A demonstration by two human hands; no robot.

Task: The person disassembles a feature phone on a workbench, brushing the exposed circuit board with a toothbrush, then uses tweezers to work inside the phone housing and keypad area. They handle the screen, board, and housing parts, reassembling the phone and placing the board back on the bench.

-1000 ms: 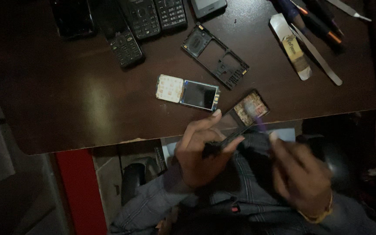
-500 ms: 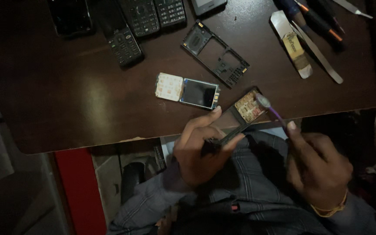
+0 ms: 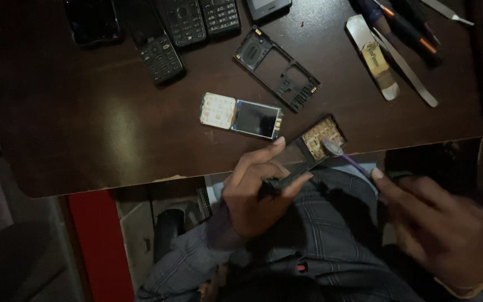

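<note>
from where i watch, the risk sits at the brush tip: the purple-handled small brush (image 3: 346, 156) has its pale bristle head resting on the exposed tan circuit board inside the black plastic phone shell (image 3: 308, 154), and that shell hangs half past the front edge of the dark brown wooden table (image 3: 85, 134), held over the lap. if the stroke presses too hard, i judge the shell could twist out of the pinch and drop to the floor, or the bristles could catch a small part on the board. the light is poor (the lower half of the view is nearly black), so a slip would be hard to spot.

the left hand (image 3: 252, 196) comes up from below, wrist bent, thumb and forefinger pinching the lower end of the shell, the other fingers curled under it. the right hand (image 3: 437, 229) lies low at the right, blurred; its fingers seem pressed together round the brush handle, forefinger stretched along it, though i cannot tell the exact grip.

just beyond the shell lies a loose white keypad with its small screen (image 3: 240, 114), and an empty black phone frame (image 3: 278, 70) rests further back.
</note>
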